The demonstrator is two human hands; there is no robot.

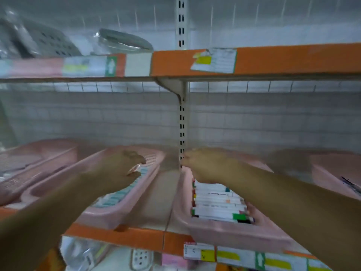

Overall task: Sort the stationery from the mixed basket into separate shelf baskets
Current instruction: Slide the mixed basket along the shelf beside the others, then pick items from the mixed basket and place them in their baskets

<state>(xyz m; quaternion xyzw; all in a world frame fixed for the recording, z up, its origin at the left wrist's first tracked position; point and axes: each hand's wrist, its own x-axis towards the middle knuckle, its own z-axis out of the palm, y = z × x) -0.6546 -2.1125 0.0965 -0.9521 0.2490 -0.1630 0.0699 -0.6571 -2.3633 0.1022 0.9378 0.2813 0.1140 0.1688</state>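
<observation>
- The left hand (pixel 125 165) reaches forward with its fingers curled downward. Something pale shows at the fingertips, but blur hides whether it is pinched or only lies beneath, so I cannot tell its grip.
- The right hand (pixel 207 165) is level with it, just right of the post (pixel 182 124). Only its back shows, with the fingers bent down, so I cannot tell if it holds anything.
- The left hand hangs over the far half of the left basket (pixel 101 216), whose long axis runs from near-left to far-right. The teal-and-white packs (pixel 117 196) lie in a row along that axis, from under the hand towards the near end.
- The right hand hangs over the far end of the right basket (pixel 234 229), which runs near to far. Its white boxes (pixel 216 206) lie crosswise, left to right, in a row from just near of the hand to the near rim.
- Each hand is nearer its own basket, and a strip of shelf (pixel 166 192) lies between the two, so a pick or drop looks like a straight reach down with no crossing.
- Two outer baskets (pixel 39 153) sit further left and right. I cannot tell which basket is the mixed one.
</observation>
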